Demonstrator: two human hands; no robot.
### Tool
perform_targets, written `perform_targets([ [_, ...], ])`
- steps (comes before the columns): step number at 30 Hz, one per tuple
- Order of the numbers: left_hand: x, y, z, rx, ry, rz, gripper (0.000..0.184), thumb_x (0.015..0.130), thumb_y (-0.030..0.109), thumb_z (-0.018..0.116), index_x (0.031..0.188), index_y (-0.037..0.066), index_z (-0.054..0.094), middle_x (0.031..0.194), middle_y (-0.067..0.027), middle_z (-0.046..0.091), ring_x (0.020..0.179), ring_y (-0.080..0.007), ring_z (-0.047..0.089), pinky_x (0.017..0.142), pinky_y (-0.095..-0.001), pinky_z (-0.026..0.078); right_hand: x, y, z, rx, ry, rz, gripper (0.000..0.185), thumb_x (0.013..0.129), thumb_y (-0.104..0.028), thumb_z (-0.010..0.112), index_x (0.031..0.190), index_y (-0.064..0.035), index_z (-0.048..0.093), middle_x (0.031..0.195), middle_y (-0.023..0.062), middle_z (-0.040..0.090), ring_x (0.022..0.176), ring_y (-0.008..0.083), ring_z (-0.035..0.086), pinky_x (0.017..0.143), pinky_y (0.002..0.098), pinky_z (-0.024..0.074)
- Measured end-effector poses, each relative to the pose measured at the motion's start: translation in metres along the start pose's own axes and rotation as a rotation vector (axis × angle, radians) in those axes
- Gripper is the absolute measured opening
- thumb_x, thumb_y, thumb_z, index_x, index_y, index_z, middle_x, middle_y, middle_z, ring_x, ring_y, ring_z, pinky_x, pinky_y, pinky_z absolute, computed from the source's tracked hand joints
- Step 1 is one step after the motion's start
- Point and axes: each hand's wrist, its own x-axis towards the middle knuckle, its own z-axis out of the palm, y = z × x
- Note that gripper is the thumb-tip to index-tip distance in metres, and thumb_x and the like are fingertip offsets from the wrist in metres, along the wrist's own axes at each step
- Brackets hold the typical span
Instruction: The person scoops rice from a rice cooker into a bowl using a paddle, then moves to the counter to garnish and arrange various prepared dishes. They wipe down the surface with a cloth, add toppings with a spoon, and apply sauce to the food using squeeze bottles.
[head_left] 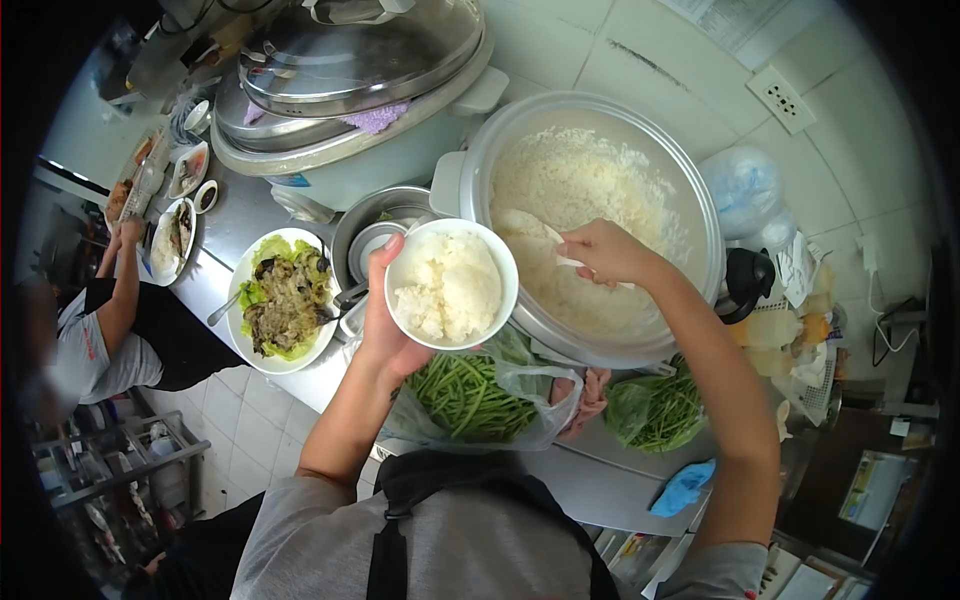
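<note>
My left hand [385, 325] holds a white bowl [508, 290] from its left side and underneath; cooked rice [447, 283] is heaped in it. The bowl is beside the near left rim of a large rice cooker [700, 200]. My right hand [603, 253] is closed on the handle of a white rice paddle [553, 235], whose blade lies against the rice [590, 170] inside the cooker.
A plate of lettuce and dark food [290, 300] and a metal pot [345, 255] are at left. Bags of green beans [465, 395] lie near my body. Behind stands another lidded cooker [370, 160]. A co-worker [110, 320] handles food at far left.
</note>
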Motion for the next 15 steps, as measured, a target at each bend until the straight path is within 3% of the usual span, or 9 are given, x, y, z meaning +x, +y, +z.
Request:
perform_targets([
  [15,0.002,-0.002,-0.007,0.006,-0.020,0.004,0.074,0.082,0.068,0.041,0.124,0.008,0.051,0.111,-0.0160,0.062,0.087,-0.0326,0.067,0.052,-0.0504,0.057,-0.014,0.009,0.005,0.124,-0.054,0.004,0.027,0.094,-0.028,0.053,0.091,-0.0035,0.064,0.060,0.0029,0.054,0.043,0.0090,0.048,0.038,0.0245,0.0380],
])
